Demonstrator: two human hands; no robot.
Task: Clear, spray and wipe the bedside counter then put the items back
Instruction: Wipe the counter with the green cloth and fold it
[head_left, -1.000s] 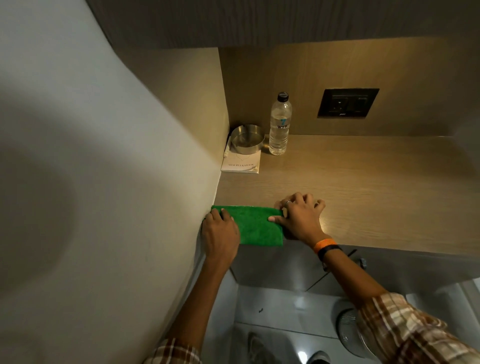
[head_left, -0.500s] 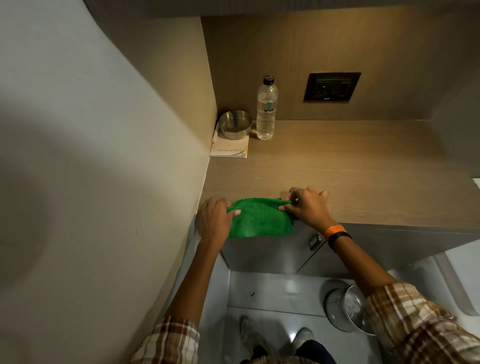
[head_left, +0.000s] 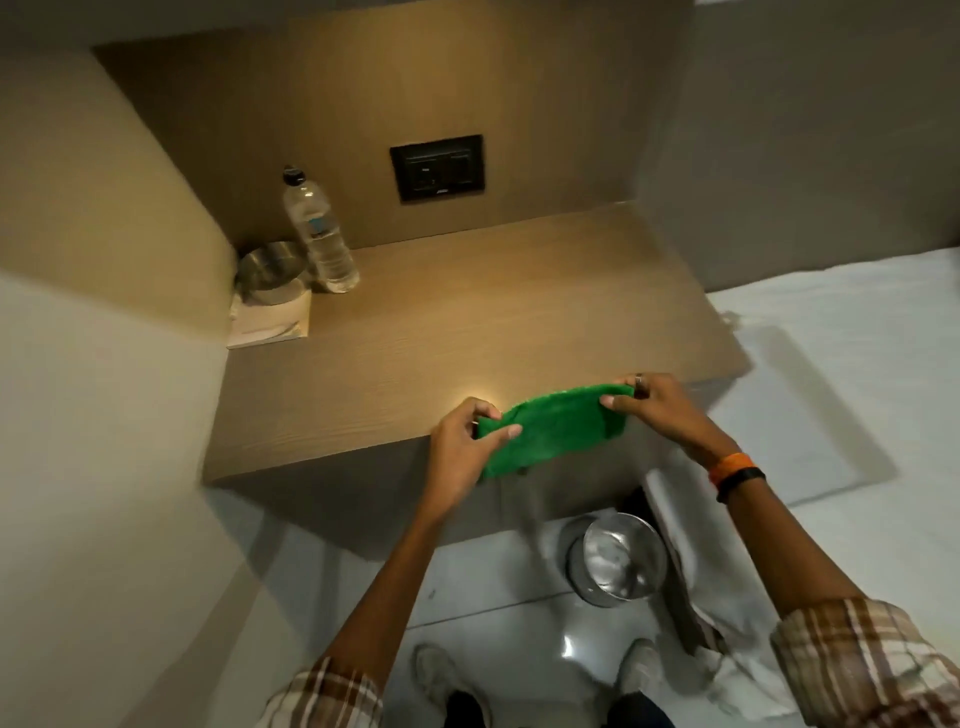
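Note:
A folded green cloth (head_left: 550, 431) hangs in the air over the front edge of the wooden bedside counter (head_left: 467, 322). My left hand (head_left: 462, 447) pinches its left end and my right hand (head_left: 649, 405) pinches its right end. In the back left corner of the counter stand a clear water bottle (head_left: 318, 234) and a small steel bowl (head_left: 270, 267). The bowl rests on a white booklet (head_left: 272, 325).
A black socket panel (head_left: 438, 167) is set in the back wall. A steel bin (head_left: 618, 564) stands on the floor below the counter's right end. The white bed (head_left: 841, 395) lies to the right, and a grey wall closes the left side.
Both hands have lifted the green cloth off the counter's front left edge and carried it to the right. The view has swung right, bringing the bed into sight.

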